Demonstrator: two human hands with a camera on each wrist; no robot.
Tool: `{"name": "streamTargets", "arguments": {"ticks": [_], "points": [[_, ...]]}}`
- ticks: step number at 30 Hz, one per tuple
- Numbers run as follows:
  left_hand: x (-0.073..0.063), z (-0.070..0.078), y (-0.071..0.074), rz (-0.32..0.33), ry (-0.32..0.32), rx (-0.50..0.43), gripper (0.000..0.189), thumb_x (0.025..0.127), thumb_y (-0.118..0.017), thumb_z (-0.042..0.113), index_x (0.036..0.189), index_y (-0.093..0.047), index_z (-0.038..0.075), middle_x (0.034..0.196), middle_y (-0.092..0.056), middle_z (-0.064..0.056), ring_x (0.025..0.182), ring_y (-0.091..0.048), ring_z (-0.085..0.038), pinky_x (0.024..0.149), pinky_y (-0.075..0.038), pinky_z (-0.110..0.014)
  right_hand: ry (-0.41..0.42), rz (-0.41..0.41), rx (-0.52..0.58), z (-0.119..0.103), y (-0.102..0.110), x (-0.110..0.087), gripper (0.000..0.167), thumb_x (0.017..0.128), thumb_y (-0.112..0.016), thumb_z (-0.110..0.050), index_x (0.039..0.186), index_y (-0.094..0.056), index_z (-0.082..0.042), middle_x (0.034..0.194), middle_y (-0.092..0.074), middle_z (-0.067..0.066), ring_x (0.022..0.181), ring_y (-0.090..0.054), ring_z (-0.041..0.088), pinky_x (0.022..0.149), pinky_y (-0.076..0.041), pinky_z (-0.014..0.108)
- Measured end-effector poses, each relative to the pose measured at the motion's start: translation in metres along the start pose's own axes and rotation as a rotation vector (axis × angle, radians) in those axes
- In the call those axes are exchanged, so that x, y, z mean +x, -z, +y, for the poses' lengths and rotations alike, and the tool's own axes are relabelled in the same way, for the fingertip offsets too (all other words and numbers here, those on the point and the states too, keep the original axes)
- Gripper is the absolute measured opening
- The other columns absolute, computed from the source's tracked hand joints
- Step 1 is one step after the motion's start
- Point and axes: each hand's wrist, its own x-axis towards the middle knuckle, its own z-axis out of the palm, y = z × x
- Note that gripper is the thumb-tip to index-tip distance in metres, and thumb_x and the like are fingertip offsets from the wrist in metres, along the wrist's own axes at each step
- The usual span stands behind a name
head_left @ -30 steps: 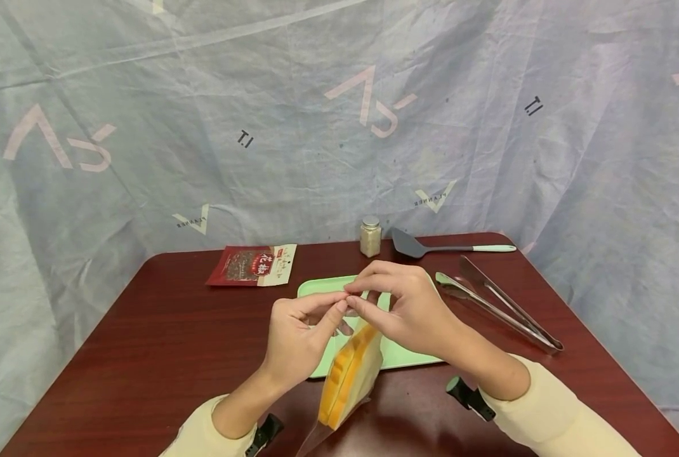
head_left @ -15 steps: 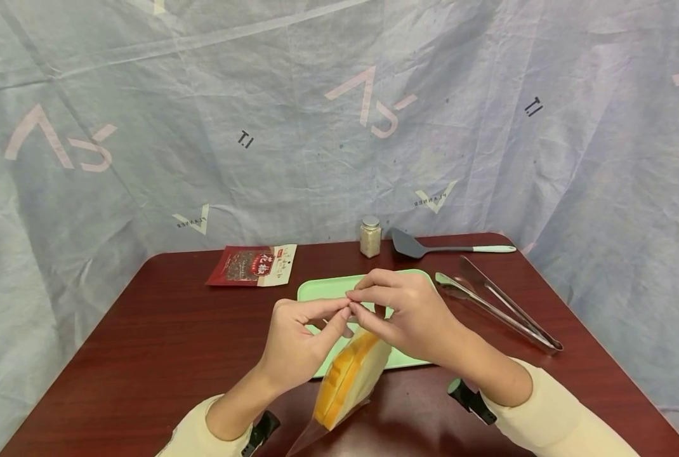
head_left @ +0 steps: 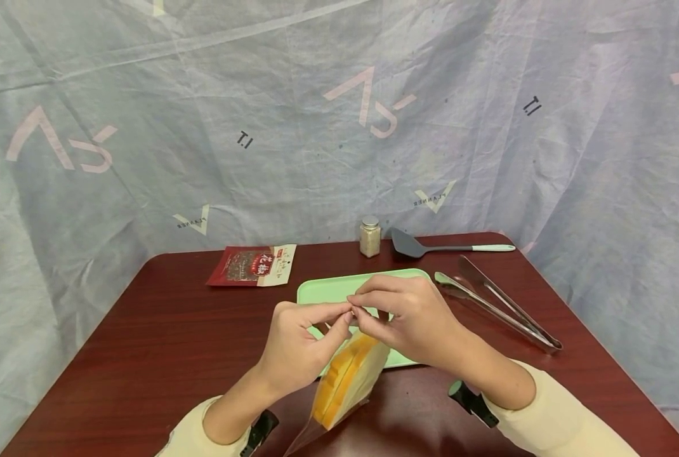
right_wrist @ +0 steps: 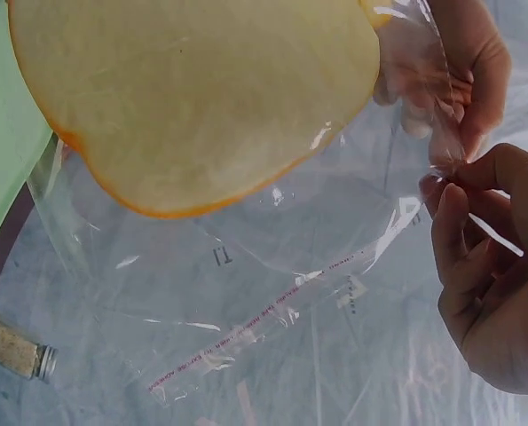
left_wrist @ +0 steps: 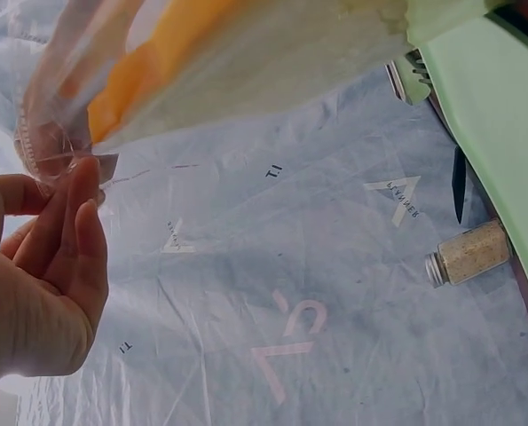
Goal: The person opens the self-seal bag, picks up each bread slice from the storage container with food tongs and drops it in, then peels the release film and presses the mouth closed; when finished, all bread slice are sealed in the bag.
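Note:
A clear plastic bag (right_wrist: 201, 293) holds bread slices (head_left: 345, 384) with orange crusts, hanging upright below the hands in the head view. My left hand (head_left: 298, 346) pinches the bag's edge between thumb and index finger. Right beside it, my right hand (head_left: 416, 314) pinches the same edge, fingertips meeting the left ones. Past the bread in the right wrist view, a strip with small red print (right_wrist: 272, 311) runs along the bag's edge to the right hand's fingertips. Behind them lies a light green tray (head_left: 325, 291), partly hidden by the hands and bread.
A red and white spice packet (head_left: 252, 265) lies at the back left of the dark red table (head_left: 191, 343). Toward the back stand a glass jar (head_left: 370, 238) and, to its right, a grey spatula (head_left: 448, 247). Metal tongs (head_left: 505, 311) lie on the right. A grey cloth hangs behind.
Both hands have sunk slightly, the right one more, and their fingertips stay together at the bag's edge. The bread has swung slightly left at its lower end.

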Motion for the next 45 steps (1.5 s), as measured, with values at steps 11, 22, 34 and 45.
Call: {"name": "streamTargets", "arguments": {"ticks": [11, 22, 34, 45], "points": [[-0.001, 0.003, -0.003, 0.013, -0.023, 0.098, 0.022, 0.080, -0.067, -0.009, 0.095, -0.078, 0.000, 0.071, -0.072, 0.000, 0.059, -0.064, -0.002, 0.053, -0.049, -0.017, 0.085, 0.012, -0.210, -0.006, -0.001, 0.000, 0.015, 0.078, -0.061, -0.002, 0.075, -0.075, -0.007, 0.074, -0.070, -0.003, 0.057, -0.062, 0.006, 0.048, -0.046, 0.021], [-0.002, 0.009, -0.005, 0.046, 0.035, 0.196, 0.019, 0.081, -0.068, -0.006, 0.095, -0.079, 0.001, 0.078, -0.075, -0.002, 0.060, -0.064, -0.001, 0.043, -0.034, -0.010, 0.095, 0.057, -0.336, -0.011, -0.008, -0.002, 0.024, 0.084, -0.048, -0.005, 0.075, -0.070, -0.006, 0.071, -0.067, -0.002, 0.058, -0.062, 0.010, 0.047, -0.048, 0.024], [-0.001, 0.009, -0.004, 0.058, 0.060, 0.172, 0.018, 0.083, -0.066, -0.005, 0.093, -0.079, 0.003, 0.074, -0.074, 0.000, 0.060, -0.065, 0.000, 0.041, -0.030, -0.009, 0.000, 0.184, -0.137, -0.008, -0.019, -0.004, 0.016, 0.076, -0.056, 0.000, 0.073, -0.071, -0.005, 0.070, -0.069, 0.000, 0.053, -0.055, 0.007, 0.050, -0.046, 0.020], [-0.003, 0.007, -0.002, 0.073, 0.098, 0.187, 0.021, 0.083, -0.064, -0.005, 0.094, -0.079, 0.003, 0.069, -0.071, 0.003, 0.046, -0.043, 0.005, 0.044, -0.037, -0.010, -0.107, 0.253, 0.050, -0.006, -0.023, -0.008, 0.019, 0.076, -0.056, 0.003, 0.074, -0.070, -0.008, 0.067, -0.066, -0.004, 0.055, -0.055, 0.005, 0.047, -0.038, 0.014]]}}
